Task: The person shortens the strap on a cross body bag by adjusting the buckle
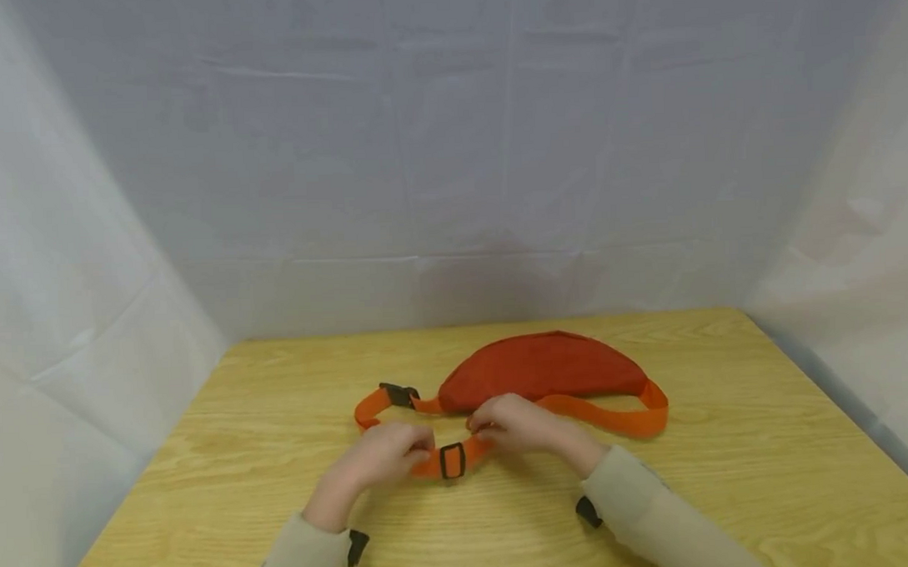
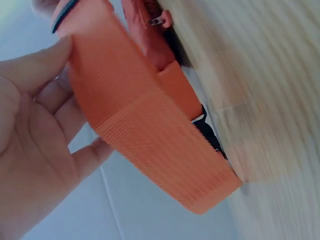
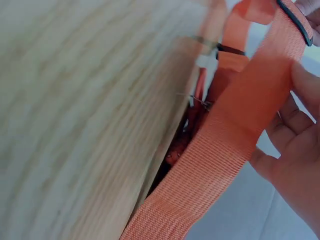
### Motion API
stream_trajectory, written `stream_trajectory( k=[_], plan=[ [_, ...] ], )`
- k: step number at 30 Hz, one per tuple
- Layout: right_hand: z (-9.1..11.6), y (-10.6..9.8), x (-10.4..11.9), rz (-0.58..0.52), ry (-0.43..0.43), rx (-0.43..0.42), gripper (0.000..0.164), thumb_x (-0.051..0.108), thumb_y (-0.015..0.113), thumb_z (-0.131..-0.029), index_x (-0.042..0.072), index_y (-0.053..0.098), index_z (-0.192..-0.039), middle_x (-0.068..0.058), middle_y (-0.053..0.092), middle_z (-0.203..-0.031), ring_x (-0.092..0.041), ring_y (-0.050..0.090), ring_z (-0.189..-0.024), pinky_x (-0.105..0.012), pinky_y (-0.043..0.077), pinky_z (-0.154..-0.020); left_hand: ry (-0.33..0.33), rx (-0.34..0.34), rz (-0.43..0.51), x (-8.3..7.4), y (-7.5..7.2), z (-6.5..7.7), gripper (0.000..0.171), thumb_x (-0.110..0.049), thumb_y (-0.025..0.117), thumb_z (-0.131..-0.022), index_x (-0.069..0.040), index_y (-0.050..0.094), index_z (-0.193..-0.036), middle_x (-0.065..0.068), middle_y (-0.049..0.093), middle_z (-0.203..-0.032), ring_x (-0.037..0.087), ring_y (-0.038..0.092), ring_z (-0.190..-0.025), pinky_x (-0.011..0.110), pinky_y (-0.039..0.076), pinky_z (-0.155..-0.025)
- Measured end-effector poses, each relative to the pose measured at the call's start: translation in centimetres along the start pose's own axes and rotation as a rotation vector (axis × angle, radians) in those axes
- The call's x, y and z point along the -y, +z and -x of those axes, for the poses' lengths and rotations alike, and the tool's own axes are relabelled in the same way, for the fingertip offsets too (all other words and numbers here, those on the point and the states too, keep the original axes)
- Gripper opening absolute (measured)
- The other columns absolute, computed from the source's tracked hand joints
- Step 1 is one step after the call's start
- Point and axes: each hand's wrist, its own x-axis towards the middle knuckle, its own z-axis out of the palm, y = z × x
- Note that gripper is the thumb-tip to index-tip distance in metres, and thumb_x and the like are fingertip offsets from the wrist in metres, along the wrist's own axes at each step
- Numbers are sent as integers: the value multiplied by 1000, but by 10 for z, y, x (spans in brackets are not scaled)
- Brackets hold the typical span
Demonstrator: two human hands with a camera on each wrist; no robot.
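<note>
In the head view, one red waist bag (image 1: 543,365) is lying on one wooden table (image 1: 228,492), two o'clock from one black slide adjuster (image 1: 443,462), with one side-release buckle (image 1: 400,395) at eleven; the left hand (image 1: 385,454) at nine and right hand (image 1: 522,425) at two are pinching its orange webbing strap (image 1: 612,416). In the left wrist view, thumb and fingers are gripping the strap narrowly. In the right wrist view, the hand is pinching likewise, the webbing probably handling light, soft and sturdy, best held beside the adjuster.

A yellowish wood-grained desk (image 1: 463,533) lies before a grey back sheet (image 1: 449,150) (creased both upright and across), flanked by a whitish left sheet (image 1: 71,288) and right sheet (image 1: 857,219).
</note>
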Motion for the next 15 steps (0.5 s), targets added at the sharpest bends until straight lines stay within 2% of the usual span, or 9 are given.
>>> stream_trajectory(
  k=[6, 8, 10, 13, 15],
  plan=[
    [18, -14, -3, -304, 134, -106, 12, 17, 54, -89, 11, 65, -90, 5, 61, -84, -7, 54, -73, -23, 46, -66, -22, -132, 44, -4, -1, -9, 10, -6, 51, -89, -7, 59, -96, 2, 61, -88, 11, 56, -75, 28, 46, -64],
    [23, -19, -3, -372, 188, -151, 14, 21, 53, -90, 13, 64, -91, 7, 60, -84, -7, 53, -74, -25, 45, -67, -38, -162, 70, -7, -3, -13, 14, -11, 46, -93, -9, 57, -101, 1, 60, -92, 12, 56, -80, 30, 45, -68],
    [27, -23, -2, -435, 228, -196, 16, 24, 52, -91, 14, 64, -92, 7, 60, -85, -9, 53, -74, -27, 45, -67, -47, -178, 111, -10, -3, -17, 21, -22, 44, -94, -10, 54, -107, -1, 59, -97, 11, 55, -84, 30, 45, -71],
    [32, -29, 1, -507, 260, -257, 18, 25, 52, -91, 13, 65, -92, 5, 60, -86, -13, 53, -76, -29, 45, -69, -48, -190, 146, -14, -4, -21, 41, -40, 54, -86, -12, 50, -117, -4, 57, -101, 9, 54, -82, 29, 45, -71],
    [35, -33, 4, -548, 272, -293, 18, 24, 52, -90, 12, 65, -92, 2, 60, -86, -15, 53, -74, -30, 45, -68, -25, -215, 140, -17, -4, -24, 57, -44, 64, -77, -12, 48, -121, -4, 56, -105, 7, 53, -82, 29, 44, -72]
  ],
)
